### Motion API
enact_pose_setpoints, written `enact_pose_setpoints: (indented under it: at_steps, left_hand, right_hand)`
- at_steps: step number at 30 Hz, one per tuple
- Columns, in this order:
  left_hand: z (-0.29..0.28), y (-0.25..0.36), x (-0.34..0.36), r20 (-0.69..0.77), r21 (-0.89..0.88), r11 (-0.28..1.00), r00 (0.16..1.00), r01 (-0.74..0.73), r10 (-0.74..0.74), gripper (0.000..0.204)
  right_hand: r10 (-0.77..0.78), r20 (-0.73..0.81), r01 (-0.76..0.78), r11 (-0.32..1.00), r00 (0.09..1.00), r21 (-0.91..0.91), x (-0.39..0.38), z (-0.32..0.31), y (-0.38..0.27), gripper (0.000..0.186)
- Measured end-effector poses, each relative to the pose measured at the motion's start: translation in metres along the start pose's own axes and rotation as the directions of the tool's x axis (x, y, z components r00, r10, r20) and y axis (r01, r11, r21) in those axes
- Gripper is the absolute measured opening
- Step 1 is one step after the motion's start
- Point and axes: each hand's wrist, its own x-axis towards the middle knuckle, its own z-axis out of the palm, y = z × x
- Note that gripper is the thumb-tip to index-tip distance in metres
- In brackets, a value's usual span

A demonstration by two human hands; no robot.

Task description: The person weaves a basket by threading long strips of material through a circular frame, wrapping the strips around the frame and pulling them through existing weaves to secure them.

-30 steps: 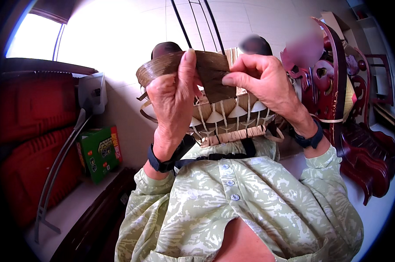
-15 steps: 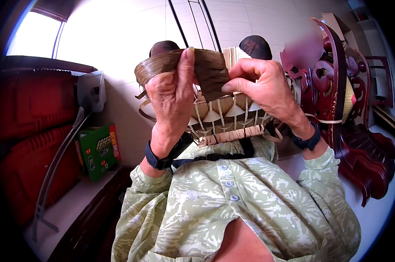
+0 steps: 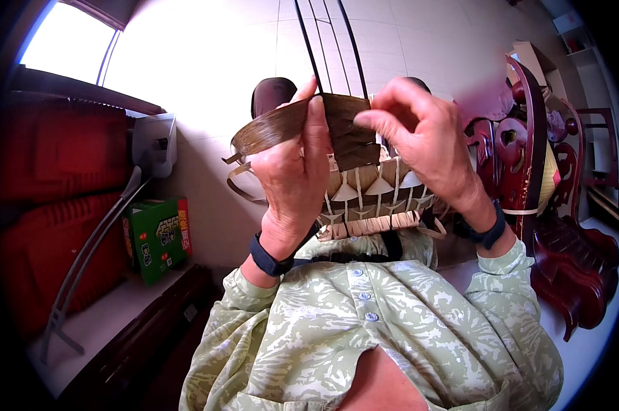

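Observation:
In the head view, my left hand [image 3: 290, 175] grips a wide, glossy brown strip [image 3: 268, 130], thumb raised over it, a loop hanging left. My right hand [image 3: 432, 147] is curled at the right edge of the strip's dark folded section [image 3: 352, 137], thumb and forefinger pinching there; the other fingertips are hidden. Below both hands lies a woven piece [image 3: 381, 192] of pale and brown strips with white triangles, thin ties and a wrapped lower edge, resting near my lap. Long dark rods [image 3: 357, 51] rise from behind the strip.
Carved dark red wooden furniture [image 3: 576, 267] fills the right. At left are red ribbed cases [image 3: 69, 157], a green box [image 3: 152, 243], a pale container [image 3: 152, 137] and a curved metal frame [image 3: 90, 260]. A tiled floor [image 3: 220, 55] and bright window [image 3: 66, 44] lie beyond.
Both hands and the brown strip appear slightly lower and further right, along with the surroundings. My right forefinger has lifted a little along the strip's edge, and left fingertips now show above it.

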Motion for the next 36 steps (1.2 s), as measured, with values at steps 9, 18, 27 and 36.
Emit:
enact_pose_setpoints:
  at_steps: [9, 18, 27, 36]
  left_hand:
    - [-0.005, 0.014, -0.007, 0.337, 0.261, 0.96, 0.941, -0.102, 0.008, 0.019]
    - [-0.007, 0.003, -0.001, 0.236, 0.104, 0.979, 0.961, -0.176, 0.147, 0.031]
    - [0.0, 0.007, 0.033, 0.301, -0.418, 0.785, 0.885, 0.457, -0.355, 0.023]
    - [0.008, 0.003, 0.037, 0.25, -0.497, 0.715, 0.87, 0.491, -0.424, 0.009]
  right_hand:
    - [-0.164, 0.359, 0.081, 0.969, 0.919, 0.235, 0.032, -0.011, -0.029, 0.041]
    - [-0.294, 0.258, 0.274, 0.955, 0.92, 0.111, 0.047, -0.015, -0.031, 0.023]
    - [-0.343, -0.073, 0.321, 0.921, 0.936, -0.22, 0.052, -0.005, -0.034, 0.034]
    - [-0.152, 0.124, 0.113, 0.953, 0.98, 0.28, 0.077, -0.019, -0.013, 0.023]
